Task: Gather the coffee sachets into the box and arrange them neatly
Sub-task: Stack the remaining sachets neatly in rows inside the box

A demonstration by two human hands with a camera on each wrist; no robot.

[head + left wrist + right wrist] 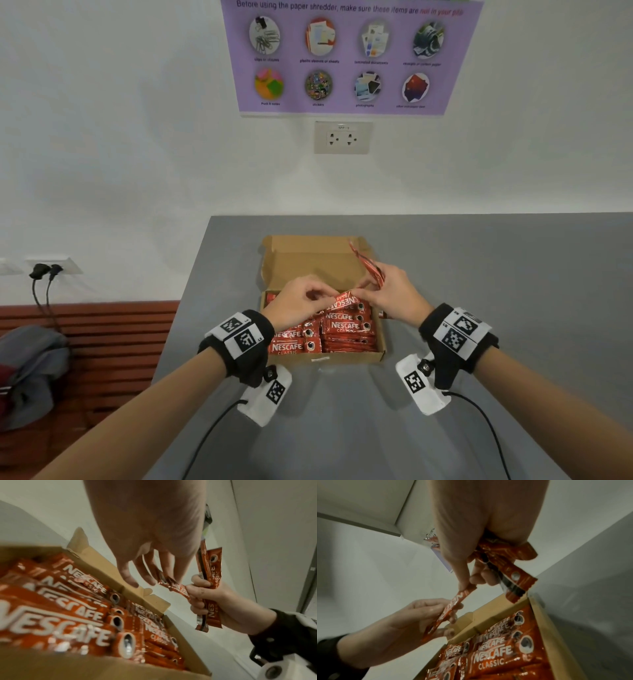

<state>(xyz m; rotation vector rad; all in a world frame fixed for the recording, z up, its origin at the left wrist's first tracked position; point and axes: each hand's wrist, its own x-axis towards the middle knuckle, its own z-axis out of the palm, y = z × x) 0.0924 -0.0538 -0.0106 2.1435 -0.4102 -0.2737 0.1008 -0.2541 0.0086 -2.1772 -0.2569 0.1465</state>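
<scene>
Above the box (346,358), both hands pinched one sachet (344,299); the right hand (390,294), also clutching spares (368,265), should release first.

Black wristbands (459,337), white coded tags, black cables

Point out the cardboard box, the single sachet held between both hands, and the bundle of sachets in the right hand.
cardboard box (346,357), head view, near front wall.
single sachet (449,609), right wrist view, printed middle.
bundle of sachets (213,573), left wrist view, front sachet's printed face above the fingers.
</scene>
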